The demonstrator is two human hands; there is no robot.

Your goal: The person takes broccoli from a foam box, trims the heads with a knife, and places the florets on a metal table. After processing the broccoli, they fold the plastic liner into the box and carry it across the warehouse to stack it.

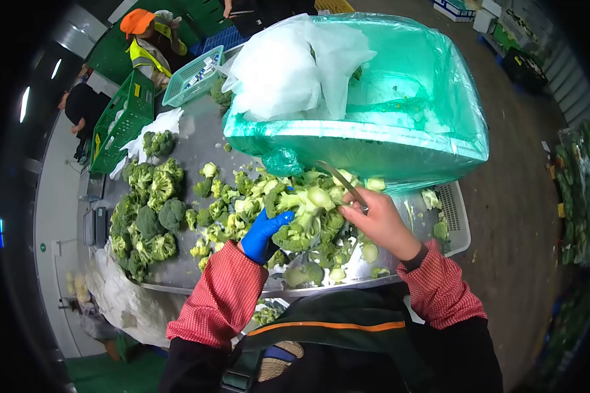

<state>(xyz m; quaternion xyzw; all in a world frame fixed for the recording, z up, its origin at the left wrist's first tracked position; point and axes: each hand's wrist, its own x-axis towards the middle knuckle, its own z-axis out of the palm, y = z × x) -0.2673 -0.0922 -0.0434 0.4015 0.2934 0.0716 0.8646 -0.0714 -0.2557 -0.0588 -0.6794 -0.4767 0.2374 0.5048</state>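
My left hand (263, 237), in a blue glove, grips a head of broccoli (303, 219) with its pale cut stalk facing up. A thin curved knife (339, 178) is in my bare right hand (381, 221), fingers closed round its handle end beside the stalk. The blade points up and left, toward the green-lined box. Cut broccoli florets (246, 208) and stalk pieces lie around both hands on the metal table (189, 267). Whole broccoli heads (149, 223) are heaped to the left.
A foam box (400, 134) lined with green plastic stands behind my hands, partly covered by white sheeting (275, 69). Right of the table surface sits a white perforated basket (459, 219). Green crates (121, 121) and a person in an orange cap (152, 49) are at the far left.
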